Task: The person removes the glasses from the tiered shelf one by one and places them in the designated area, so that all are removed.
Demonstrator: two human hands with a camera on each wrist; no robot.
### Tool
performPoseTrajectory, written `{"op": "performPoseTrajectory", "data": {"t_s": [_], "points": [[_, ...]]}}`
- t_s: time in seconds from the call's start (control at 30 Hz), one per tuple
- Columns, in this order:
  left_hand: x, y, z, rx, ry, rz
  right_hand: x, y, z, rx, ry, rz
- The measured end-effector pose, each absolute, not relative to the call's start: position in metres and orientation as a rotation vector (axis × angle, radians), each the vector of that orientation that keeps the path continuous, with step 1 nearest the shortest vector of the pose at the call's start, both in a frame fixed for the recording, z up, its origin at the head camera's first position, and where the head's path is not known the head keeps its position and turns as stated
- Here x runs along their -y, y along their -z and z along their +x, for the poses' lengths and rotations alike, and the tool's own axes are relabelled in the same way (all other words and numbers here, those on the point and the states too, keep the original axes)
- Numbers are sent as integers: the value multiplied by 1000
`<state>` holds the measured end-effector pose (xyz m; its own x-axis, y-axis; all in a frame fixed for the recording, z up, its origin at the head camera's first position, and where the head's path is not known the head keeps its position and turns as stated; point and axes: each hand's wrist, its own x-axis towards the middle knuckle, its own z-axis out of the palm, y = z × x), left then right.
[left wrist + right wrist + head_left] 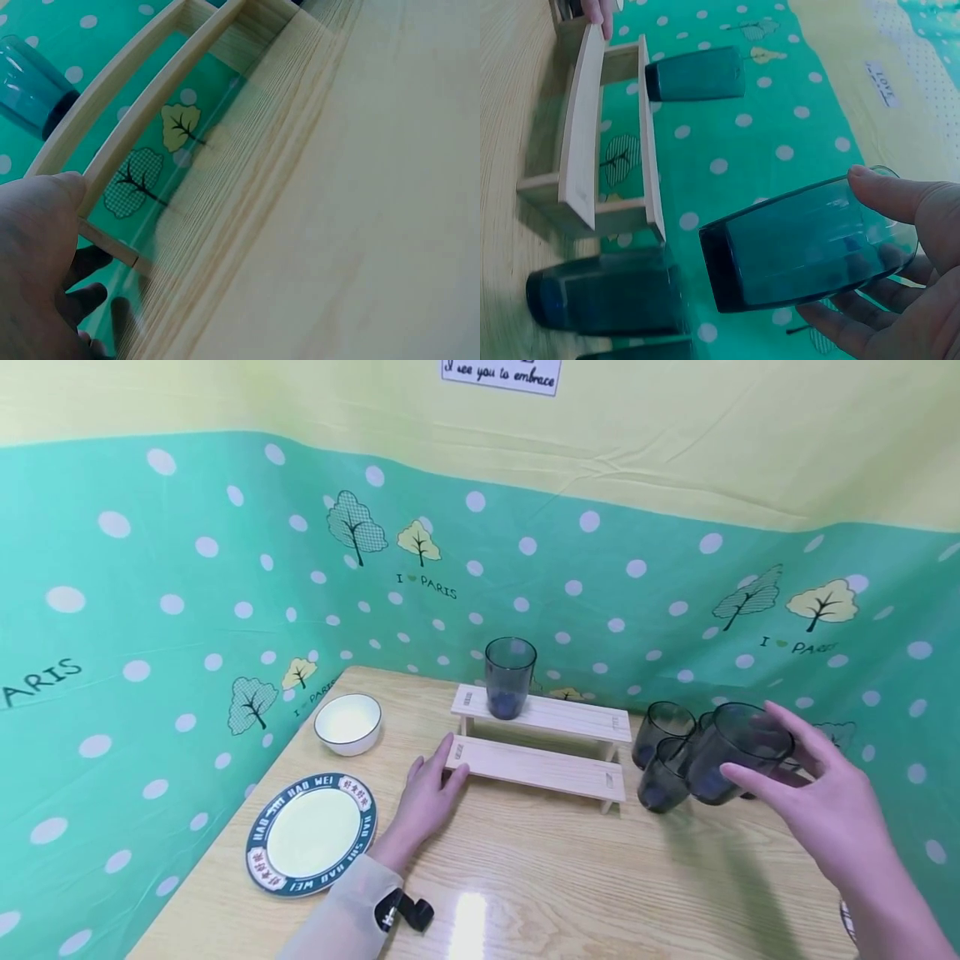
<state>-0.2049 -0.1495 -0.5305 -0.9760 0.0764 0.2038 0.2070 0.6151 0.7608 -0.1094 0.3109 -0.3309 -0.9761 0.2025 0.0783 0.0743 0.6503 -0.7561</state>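
My right hand (836, 806) grips a dark tinted drinking glass (731, 760), fingers and thumb around it near the rim. In the right wrist view that glass (802, 251) is off the table, its thick base pointing towards the rack. My left hand (431, 797) holds the left end of a two-step wooden rack (536, 768), thumb on one side of the lower board and fingers on the other. One matching glass (510, 681) stands upright on the upper step, towards its left end. Several more tinted glasses (662, 785) cluster right of the rack, partly hidden behind the held one.
A white bowl (348, 725) with a dark rim stands left of the rack. Nearer me lies a plate (311, 835) with a patterned blue-green border, beside my left forearm. Green dotted cloth (600, 610) hangs behind and along the sides of the wooden table (570, 877).
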Motion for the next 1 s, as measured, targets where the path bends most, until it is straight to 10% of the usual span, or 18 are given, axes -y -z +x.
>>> {"op": "performPoseTrajectory", "data": {"t_s": [1.0], "points": [[150,531,-205,2692,1312,-208,-362,387,-120,2722,-1218,-415]]}}
